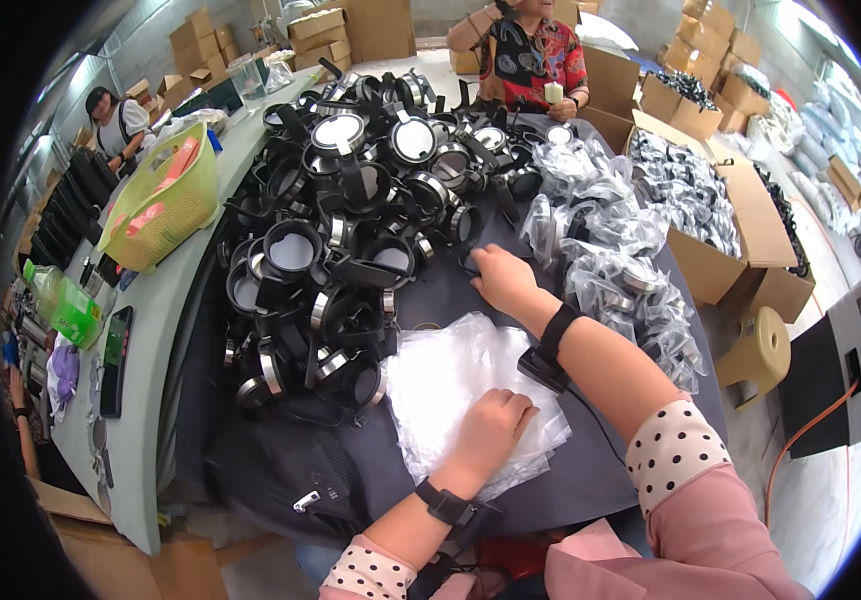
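A stack of clear, flat plastic bags (440, 380) lies on the dark table before me. My left hand (490, 432) rests on it with its fingers curled in; whether a bag is pinched there is hidden. Farther forward, my right hand (503, 278) has its fingers closed on the end of a black part (469, 263) at the edge of a big heap. That heap holds black round holders (291, 250) with silver metal bands and black handles, tangled together. To its right runs a row of similar parts wrapped in clear plastic (615, 275).
A person (530, 55) sits across the table; another (115, 125) is at the far left. A side table (135, 400) bears a yellow-green basket (165, 200), a green bottle (65, 305) and a phone (117, 360). Right are an open carton (775, 215), a stool (758, 350) and a black machine (850, 350).
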`<state>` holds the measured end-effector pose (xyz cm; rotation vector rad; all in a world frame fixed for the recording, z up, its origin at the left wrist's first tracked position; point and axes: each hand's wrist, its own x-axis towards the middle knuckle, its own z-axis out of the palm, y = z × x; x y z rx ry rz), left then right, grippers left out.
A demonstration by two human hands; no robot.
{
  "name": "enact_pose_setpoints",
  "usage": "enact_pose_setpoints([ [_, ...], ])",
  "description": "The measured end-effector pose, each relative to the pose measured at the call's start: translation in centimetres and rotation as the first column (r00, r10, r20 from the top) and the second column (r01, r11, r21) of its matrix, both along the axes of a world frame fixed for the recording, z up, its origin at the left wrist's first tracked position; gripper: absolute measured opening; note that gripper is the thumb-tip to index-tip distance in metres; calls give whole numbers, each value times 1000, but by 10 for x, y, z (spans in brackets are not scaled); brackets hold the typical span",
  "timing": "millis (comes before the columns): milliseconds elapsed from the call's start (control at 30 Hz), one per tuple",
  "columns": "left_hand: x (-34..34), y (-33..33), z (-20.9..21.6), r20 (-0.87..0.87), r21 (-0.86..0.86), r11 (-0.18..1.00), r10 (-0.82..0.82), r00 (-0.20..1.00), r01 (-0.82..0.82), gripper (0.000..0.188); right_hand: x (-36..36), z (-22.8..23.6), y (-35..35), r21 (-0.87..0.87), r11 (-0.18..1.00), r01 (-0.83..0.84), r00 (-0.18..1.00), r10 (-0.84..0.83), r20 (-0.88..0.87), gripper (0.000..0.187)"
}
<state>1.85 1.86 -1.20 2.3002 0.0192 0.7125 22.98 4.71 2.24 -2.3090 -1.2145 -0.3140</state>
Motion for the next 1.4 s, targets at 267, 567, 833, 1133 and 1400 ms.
enact_pose_setpoints([
  [267,5,3,1,17,-39,999,-31,999,31,9,-25,49,-112,254,961,111,562,150,-814,15],
  [567,4,1,1,-103,-57,998,-22,994,16,12,-139,-9,-339,325,560,762,-124,620,-775,18],
  [833,-2,-16,10,-94,83,996,52,994,-44,10,-140,-1,-326,244,911,333,880,-208,-427,47],
  [1133,-2,-10,3,-84,-23,998,64,994,-66,10,-131,26,-302,141,971,195,908,-124,-399,36],
  [1400,-3,-10,6,-35,-166,984,58,998,-63,10,-144,31,-244,192,977,98,922,-17,-387,32],
])
